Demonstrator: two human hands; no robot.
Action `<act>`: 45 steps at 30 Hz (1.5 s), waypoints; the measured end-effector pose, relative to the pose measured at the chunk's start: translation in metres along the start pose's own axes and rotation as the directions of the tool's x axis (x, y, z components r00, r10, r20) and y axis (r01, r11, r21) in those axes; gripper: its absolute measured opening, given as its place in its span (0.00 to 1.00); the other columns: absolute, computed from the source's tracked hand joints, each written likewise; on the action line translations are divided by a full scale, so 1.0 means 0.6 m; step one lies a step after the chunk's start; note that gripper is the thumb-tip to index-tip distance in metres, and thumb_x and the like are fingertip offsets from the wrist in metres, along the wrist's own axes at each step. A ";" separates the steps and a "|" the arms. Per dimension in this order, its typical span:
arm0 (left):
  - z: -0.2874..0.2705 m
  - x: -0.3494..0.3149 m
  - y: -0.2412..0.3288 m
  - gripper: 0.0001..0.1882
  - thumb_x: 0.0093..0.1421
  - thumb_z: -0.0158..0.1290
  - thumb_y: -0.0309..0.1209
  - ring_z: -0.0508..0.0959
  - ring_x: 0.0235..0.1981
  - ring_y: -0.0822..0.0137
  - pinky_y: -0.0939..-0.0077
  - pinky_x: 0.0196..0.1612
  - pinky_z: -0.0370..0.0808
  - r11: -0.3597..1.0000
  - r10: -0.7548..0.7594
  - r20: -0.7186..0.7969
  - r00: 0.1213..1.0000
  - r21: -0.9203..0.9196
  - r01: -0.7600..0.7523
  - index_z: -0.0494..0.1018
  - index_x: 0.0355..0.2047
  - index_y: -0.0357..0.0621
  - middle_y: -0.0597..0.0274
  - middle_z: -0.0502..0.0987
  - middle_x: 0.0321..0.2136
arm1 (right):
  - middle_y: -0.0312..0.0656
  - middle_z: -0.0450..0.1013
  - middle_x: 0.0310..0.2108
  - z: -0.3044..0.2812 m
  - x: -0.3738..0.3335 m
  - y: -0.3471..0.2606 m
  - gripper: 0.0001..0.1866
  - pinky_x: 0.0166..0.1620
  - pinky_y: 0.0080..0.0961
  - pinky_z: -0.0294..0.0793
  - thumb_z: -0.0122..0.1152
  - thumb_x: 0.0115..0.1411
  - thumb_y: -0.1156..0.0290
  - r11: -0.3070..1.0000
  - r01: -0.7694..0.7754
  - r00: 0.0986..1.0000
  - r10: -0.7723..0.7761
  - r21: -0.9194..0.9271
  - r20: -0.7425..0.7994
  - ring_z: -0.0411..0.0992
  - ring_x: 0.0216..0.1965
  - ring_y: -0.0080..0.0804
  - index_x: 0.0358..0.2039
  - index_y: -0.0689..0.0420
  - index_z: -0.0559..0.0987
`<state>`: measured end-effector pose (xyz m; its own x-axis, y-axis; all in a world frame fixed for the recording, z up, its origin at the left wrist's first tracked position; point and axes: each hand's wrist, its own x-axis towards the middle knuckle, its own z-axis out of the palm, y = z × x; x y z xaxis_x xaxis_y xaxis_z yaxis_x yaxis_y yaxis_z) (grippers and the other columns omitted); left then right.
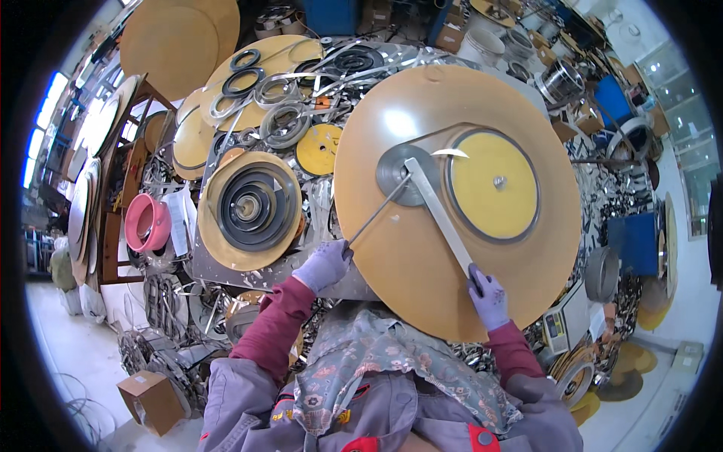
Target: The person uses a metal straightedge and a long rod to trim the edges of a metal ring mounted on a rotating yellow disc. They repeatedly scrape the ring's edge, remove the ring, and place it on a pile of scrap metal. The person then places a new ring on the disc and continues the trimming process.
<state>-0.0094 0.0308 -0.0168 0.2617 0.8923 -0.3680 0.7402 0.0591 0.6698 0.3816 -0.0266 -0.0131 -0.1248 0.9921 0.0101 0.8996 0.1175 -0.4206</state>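
A pink basin [138, 226] and dark coil [246, 207] sit left of our left hand [324, 266], closed round a thin rod [376, 215]; our right hand [489, 297] closes round a flat bar [444, 218], both pieces ending over the grey roll [388, 179] on the tan disc [422, 282] ahead, beside a yellow disc [489, 200].

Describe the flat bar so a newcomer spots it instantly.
Find the big tan disc, right of centre. Across it, from the small grey disc to the right hand, runs the flat bar. Its wide, pale face sets it apart from the thin rod in the left hand.
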 end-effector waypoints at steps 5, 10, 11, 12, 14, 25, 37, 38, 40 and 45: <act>0.000 -0.020 0.009 0.12 0.58 0.46 0.33 0.75 0.35 0.43 0.54 0.39 0.70 0.999 -0.033 -0.012 0.999 -0.010 0.033 0.71 0.32 0.35 0.39 0.75 0.30 | 0.40 0.65 0.21 -0.076 0.107 -0.072 0.21 0.30 0.22 0.67 0.59 0.52 0.75 0.920 -0.070 0.971 0.151 0.385 -0.185 0.66 0.24 0.24 0.49 0.59 0.73; -0.001 -0.058 0.034 0.14 0.54 0.49 0.35 0.76 0.35 0.45 0.57 0.38 0.71 0.974 0.101 -0.059 0.993 -0.199 -0.110 0.71 0.35 0.35 0.41 0.76 0.30 | 0.34 0.72 0.30 -0.110 0.272 -0.183 0.12 0.33 0.17 0.69 0.55 0.55 0.80 0.778 0.011 0.989 -0.102 0.628 0.109 0.67 0.28 0.19 0.41 0.63 0.76; 0.021 -0.058 0.019 0.14 0.55 0.48 0.35 0.76 0.35 0.46 0.56 0.39 0.71 0.987 0.061 -0.068 0.996 -0.143 -0.070 0.71 0.35 0.36 0.42 0.76 0.30 | 0.36 0.74 0.31 -0.104 0.305 -0.223 0.12 0.35 0.18 0.70 0.54 0.54 0.81 0.789 0.053 0.961 -0.206 0.611 0.183 0.70 0.29 0.21 0.40 0.62 0.76; 0.051 -0.055 0.003 0.13 0.56 0.47 0.34 0.76 0.35 0.47 0.56 0.39 0.71 0.995 0.022 -0.074 0.997 -0.093 -0.028 0.72 0.35 0.36 0.42 0.76 0.29 | 0.38 0.75 0.32 -0.089 0.336 -0.271 0.12 0.38 0.21 0.72 0.55 0.53 0.81 0.784 0.252 0.887 -0.421 0.568 0.188 0.72 0.32 0.26 0.40 0.61 0.77; 0.068 -0.067 0.008 0.12 0.57 0.45 0.33 0.76 0.34 0.46 0.55 0.39 0.71 0.997 0.002 -0.045 0.999 -0.072 -0.005 0.71 0.34 0.36 0.42 0.76 0.27 | 0.43 0.76 0.35 -0.027 0.378 -0.373 0.13 0.41 0.27 0.73 0.57 0.51 0.78 0.637 0.603 0.632 -0.749 0.480 0.200 0.75 0.36 0.34 0.39 0.59 0.77; 0.136 -0.096 0.022 0.09 0.57 0.45 0.30 0.77 0.28 0.47 0.55 0.32 0.72 0.980 0.013 -0.123 0.992 -0.197 -0.037 0.65 0.34 0.37 0.45 0.75 0.25 | 0.41 0.75 0.35 0.352 0.435 -0.857 0.12 0.40 0.32 0.75 0.51 0.51 0.72 -0.073 0.990 -0.109 -0.936 0.120 0.334 0.75 0.38 0.36 0.36 0.48 0.79; 0.112 -0.092 0.032 0.08 0.57 0.45 0.29 0.76 0.29 0.46 0.54 0.33 0.71 0.964 -0.073 -0.093 0.993 -0.263 0.046 0.63 0.35 0.38 0.45 0.74 0.23 | 0.47 0.75 0.37 0.347 0.683 -0.644 0.12 0.46 0.36 0.71 0.54 0.49 0.71 0.543 0.833 0.458 -0.783 0.104 0.420 0.74 0.41 0.42 0.35 0.51 0.80; 0.107 -0.095 0.033 0.09 0.57 0.45 0.29 0.76 0.29 0.45 0.54 0.33 0.71 0.964 -0.085 -0.090 0.992 -0.258 0.060 0.64 0.35 0.38 0.45 0.74 0.24 | 0.46 0.76 0.36 0.335 0.681 -0.618 0.12 0.45 0.36 0.71 0.53 0.49 0.71 0.472 0.880 0.420 -0.827 0.054 0.374 0.74 0.40 0.41 0.35 0.50 0.80; 0.095 -0.085 0.037 0.10 0.57 0.45 0.30 0.76 0.30 0.45 0.53 0.33 0.70 0.961 -0.127 0.005 0.992 -0.248 0.125 0.64 0.37 0.37 0.43 0.74 0.24 | 0.47 0.76 0.35 0.322 0.711 -0.543 0.13 0.44 0.36 0.72 0.51 0.50 0.73 0.524 0.850 0.473 -0.802 0.050 0.365 0.74 0.39 0.42 0.35 0.50 0.80; 0.076 -0.090 0.048 0.11 0.60 0.44 0.33 0.75 0.27 0.44 0.51 0.31 0.70 0.977 -0.126 -0.007 0.992 -0.173 0.123 0.64 0.35 0.37 0.43 0.74 0.23 | 0.49 0.75 0.35 0.189 0.763 -0.290 0.12 0.44 0.35 0.72 0.51 0.51 0.72 0.707 0.707 0.692 -0.689 -0.011 0.213 0.74 0.38 0.46 0.35 0.53 0.79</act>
<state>0.0264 -0.0360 -0.0071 0.1617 0.8807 -0.4452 0.6485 0.2452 0.7206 0.1204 0.4025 -0.0385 -0.7956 0.5968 0.1038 0.5524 0.7851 -0.2800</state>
